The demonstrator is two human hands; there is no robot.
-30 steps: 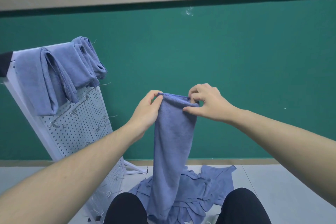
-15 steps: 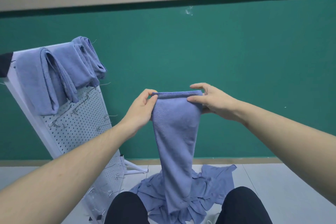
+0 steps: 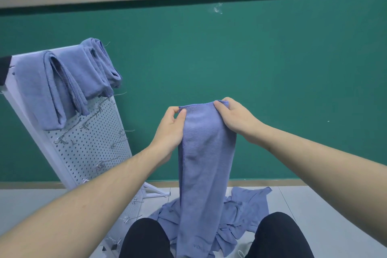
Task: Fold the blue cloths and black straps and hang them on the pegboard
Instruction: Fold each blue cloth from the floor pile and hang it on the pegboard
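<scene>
The person holds one blue cloth [image 3: 206,165] up in front of the green wall [image 3: 272,73]. The left hand [image 3: 170,130] pinches its top left corner between thumb and fingers, and the right hand [image 3: 235,120] grips the top right corner with curled fingers. The cloth hangs down in a long narrow fold between the two knees [image 3: 144,236], its lower end reaching the pile of loose blue cloths [image 3: 247,211] that lies crumpled on the pale floor [image 3: 324,211]. How many cloths make up that pile cannot be told.

To the left stands one white pegboard [image 3: 90,148], leaning back, with many small metal hooks [image 3: 100,165] sticking out of its holes. Over its top edge hang folded blue cloths [image 3: 62,81], side by side and touching; about three separate folded bundles show, though the exact count is hard to tell where they overlap. A dark patch [image 3: 4,69] sits at the top left corner of the board, cut off by the edge of the view, and it cannot be told what it is.
</scene>
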